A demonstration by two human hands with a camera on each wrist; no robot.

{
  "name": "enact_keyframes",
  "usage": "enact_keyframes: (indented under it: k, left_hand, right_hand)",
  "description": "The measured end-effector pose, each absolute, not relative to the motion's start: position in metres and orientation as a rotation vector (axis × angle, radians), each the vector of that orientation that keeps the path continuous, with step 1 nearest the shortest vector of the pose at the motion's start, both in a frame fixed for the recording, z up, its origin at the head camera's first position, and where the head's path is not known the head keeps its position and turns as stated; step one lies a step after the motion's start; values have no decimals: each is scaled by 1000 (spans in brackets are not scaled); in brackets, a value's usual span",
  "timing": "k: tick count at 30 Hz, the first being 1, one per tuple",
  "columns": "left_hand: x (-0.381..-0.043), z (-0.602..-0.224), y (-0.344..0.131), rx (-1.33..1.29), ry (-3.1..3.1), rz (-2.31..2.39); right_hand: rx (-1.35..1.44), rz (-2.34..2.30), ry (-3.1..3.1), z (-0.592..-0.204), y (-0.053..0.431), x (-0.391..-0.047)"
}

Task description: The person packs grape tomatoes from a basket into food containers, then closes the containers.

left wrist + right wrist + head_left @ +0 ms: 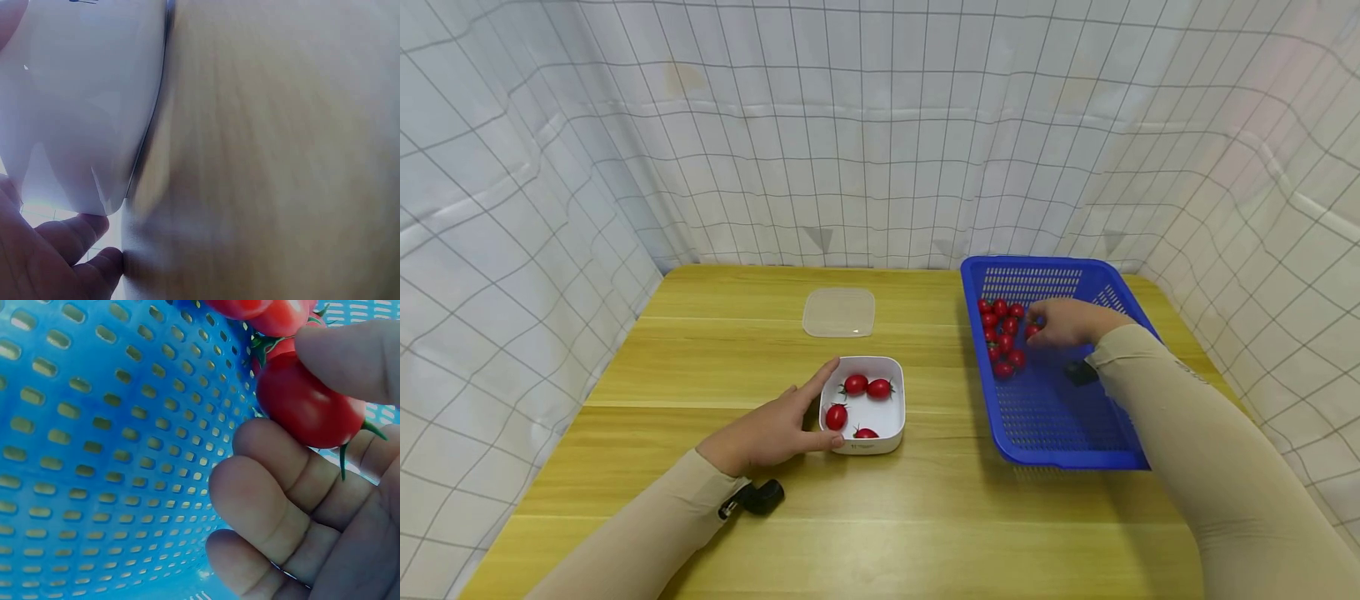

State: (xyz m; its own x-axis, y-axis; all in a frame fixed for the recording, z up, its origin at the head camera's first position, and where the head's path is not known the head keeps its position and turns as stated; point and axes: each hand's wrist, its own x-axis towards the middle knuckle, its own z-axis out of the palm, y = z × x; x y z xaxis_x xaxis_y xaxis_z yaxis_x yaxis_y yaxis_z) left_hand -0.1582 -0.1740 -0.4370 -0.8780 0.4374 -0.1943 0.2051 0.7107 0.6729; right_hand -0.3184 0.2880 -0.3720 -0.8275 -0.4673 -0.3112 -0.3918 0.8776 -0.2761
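Observation:
A white square container (891, 427) stands on the table with several cherry tomatoes (856, 384) inside. My left hand (775, 427) grips its left side, thumb along the near wall and forefinger at the far left corner. The left wrist view shows more fingertips (94, 226) against the container wall (81, 119). Inside the blue basket (992, 400), my right hand (1067, 322) pinches a cherry tomato (306, 403) between thumb and fingers. This tomato is red with green sepals. Other cherry tomatoes (1004, 343) lie along the basket's left side, close by that hand.
A translucent flat lid (838, 312) lies on the wooden table (715, 350) behind the container. The basket occupies the table's right side, its raised rim facing the container. White checked curtains (880, 133) enclose the back and both sides.

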Motion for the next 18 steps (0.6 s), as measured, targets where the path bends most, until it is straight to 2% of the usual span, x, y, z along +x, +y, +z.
enact_keyframes:
  k: [18]
  left_hand:
    - [-158, -437, -174, 504, 2581, 961]
  right_hand:
    - [-595, -258, 2678, -363, 287, -311]
